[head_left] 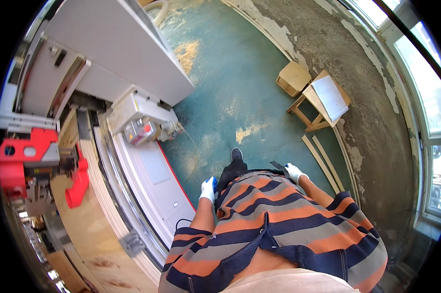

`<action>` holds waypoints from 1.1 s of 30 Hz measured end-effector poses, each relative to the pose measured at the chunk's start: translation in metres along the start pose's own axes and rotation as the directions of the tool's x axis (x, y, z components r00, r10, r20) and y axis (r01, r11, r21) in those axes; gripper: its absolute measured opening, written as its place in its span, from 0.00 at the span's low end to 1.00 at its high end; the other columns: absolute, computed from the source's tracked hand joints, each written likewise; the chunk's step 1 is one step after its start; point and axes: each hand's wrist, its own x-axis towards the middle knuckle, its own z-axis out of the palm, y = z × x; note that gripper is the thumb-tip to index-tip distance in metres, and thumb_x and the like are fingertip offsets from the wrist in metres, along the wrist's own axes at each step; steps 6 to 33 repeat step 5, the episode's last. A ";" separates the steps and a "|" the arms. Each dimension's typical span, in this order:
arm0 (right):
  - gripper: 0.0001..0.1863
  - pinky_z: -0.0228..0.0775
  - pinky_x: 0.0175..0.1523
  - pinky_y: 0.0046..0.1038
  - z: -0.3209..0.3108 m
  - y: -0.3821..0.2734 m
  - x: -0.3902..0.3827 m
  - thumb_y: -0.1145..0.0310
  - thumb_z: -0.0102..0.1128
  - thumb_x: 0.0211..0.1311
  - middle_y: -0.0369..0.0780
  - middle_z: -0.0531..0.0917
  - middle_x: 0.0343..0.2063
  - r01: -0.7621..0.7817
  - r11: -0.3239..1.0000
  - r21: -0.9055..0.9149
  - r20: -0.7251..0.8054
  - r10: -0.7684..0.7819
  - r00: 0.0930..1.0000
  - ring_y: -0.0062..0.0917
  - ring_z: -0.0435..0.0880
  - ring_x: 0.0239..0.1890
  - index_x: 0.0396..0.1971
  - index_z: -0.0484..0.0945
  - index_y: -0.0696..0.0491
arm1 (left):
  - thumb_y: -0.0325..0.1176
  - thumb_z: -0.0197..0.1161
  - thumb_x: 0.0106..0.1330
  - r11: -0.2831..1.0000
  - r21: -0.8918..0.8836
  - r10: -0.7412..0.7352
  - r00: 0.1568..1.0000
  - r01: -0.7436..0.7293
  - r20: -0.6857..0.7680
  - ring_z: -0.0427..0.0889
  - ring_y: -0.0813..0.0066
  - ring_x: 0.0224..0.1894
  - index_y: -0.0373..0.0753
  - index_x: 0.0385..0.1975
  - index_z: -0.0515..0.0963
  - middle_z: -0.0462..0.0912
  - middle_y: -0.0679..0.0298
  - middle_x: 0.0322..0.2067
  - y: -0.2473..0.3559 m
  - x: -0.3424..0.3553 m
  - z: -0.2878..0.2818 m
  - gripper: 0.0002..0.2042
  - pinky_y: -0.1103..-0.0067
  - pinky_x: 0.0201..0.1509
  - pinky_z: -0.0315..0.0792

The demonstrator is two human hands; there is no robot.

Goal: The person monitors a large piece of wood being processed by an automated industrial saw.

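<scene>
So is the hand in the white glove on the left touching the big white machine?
Apart. The head view shows the left hand hanging beside the striped shirt, with a strip of green floor between it and the white machine.

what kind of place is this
Most likely a woodworking shop. A large white machine with red guards carries a stack of plywood sheets, sawdust lies on the worn green floor, and wooden stools and loose wood strips sit by the wall.

gloved hands: 2 (208,189) (293,172) | wooden stools, far right: 2 (293,78) (320,105) | loose wooden strips on floor, right: 2 (319,163) (330,161) | red guards on machine, left: 2 (22,158) (78,185) | shoes seen: 1 (236,154)
</scene>
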 end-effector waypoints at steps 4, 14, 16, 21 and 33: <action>0.26 0.58 0.40 0.30 -0.005 -0.043 0.018 0.49 0.47 0.38 0.52 0.71 0.31 0.003 0.998 0.066 -0.128 0.005 0.992 0.42 0.68 0.38 0.30 0.66 0.58 | 0.40 0.50 0.50 0.961 0.216 0.149 0.982 -0.171 0.114 0.70 0.69 0.35 0.38 0.36 0.66 0.71 0.61 0.34 0.139 0.021 0.033 0.16 0.76 0.38 0.64; 0.26 0.58 0.41 0.29 -0.008 -0.048 0.028 0.48 0.47 0.39 0.52 0.70 0.32 -0.019 0.996 0.082 -0.143 0.030 0.989 0.41 0.68 0.39 0.31 0.66 0.56 | 0.40 0.50 0.50 0.954 0.229 0.175 0.978 -0.196 0.110 0.70 0.69 0.35 0.38 0.36 0.66 0.71 0.61 0.34 0.168 0.027 0.029 0.16 0.76 0.38 0.64; 0.26 0.58 0.41 0.29 -0.008 -0.048 0.028 0.48 0.47 0.39 0.52 0.70 0.32 -0.019 0.996 0.082 -0.143 0.030 0.989 0.41 0.68 0.39 0.31 0.66 0.56 | 0.40 0.50 0.50 0.954 0.229 0.175 0.978 -0.196 0.110 0.70 0.69 0.35 0.38 0.36 0.66 0.71 0.61 0.34 0.168 0.027 0.029 0.16 0.76 0.38 0.64; 0.26 0.58 0.41 0.29 -0.008 -0.048 0.028 0.48 0.47 0.39 0.52 0.70 0.32 -0.019 0.996 0.082 -0.143 0.030 0.989 0.41 0.68 0.39 0.31 0.66 0.56 | 0.40 0.50 0.50 0.954 0.229 0.175 0.978 -0.196 0.110 0.70 0.69 0.35 0.38 0.36 0.66 0.71 0.61 0.34 0.168 0.027 0.029 0.16 0.76 0.38 0.64; 0.26 0.58 0.41 0.29 -0.008 -0.048 0.028 0.48 0.47 0.39 0.52 0.70 0.32 -0.019 0.996 0.082 -0.143 0.030 0.989 0.41 0.68 0.39 0.31 0.66 0.56 | 0.40 0.50 0.50 0.954 0.229 0.175 0.978 -0.196 0.110 0.70 0.69 0.35 0.38 0.36 0.66 0.71 0.61 0.34 0.168 0.027 0.029 0.16 0.76 0.38 0.64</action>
